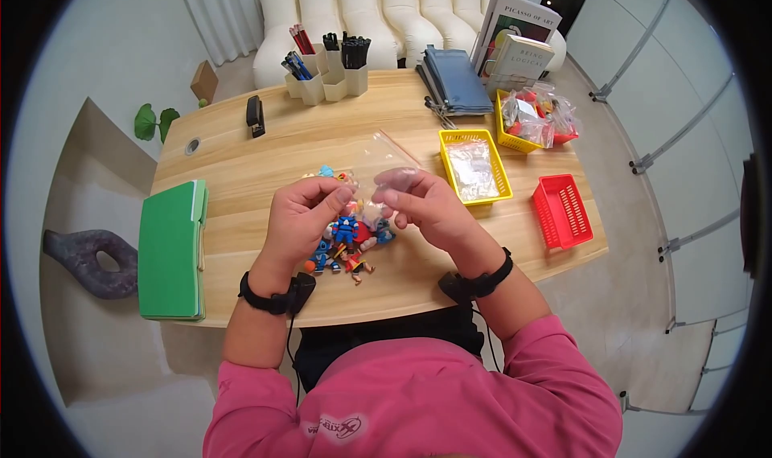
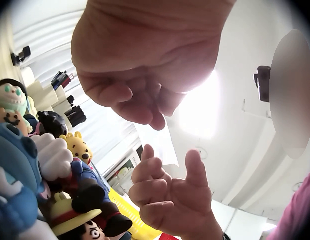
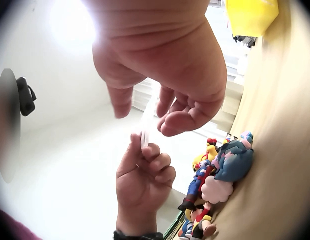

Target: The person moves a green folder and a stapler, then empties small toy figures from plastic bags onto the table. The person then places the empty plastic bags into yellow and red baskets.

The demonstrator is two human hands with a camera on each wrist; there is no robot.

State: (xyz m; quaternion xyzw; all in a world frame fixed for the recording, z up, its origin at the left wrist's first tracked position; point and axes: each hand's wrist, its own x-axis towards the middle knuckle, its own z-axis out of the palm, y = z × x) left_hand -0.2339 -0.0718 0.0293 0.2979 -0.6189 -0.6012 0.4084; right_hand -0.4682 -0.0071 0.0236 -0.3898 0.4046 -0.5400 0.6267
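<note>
Your left hand [image 1: 302, 214] pinches the clear bag [image 1: 388, 154]; your right hand [image 1: 432, 207] spreads at four o'clock: one-sided grip could drop it onto the figures [image 1: 346, 231] at seven.

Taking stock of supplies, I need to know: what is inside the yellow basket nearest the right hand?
The yellow basket holds what look like clear plastic bags. The upper ones cover whatever lies beneath, so their number cannot be told.

Head view faces down; wrist views close, facing up, share figurines [image 1: 346, 231].
</note>
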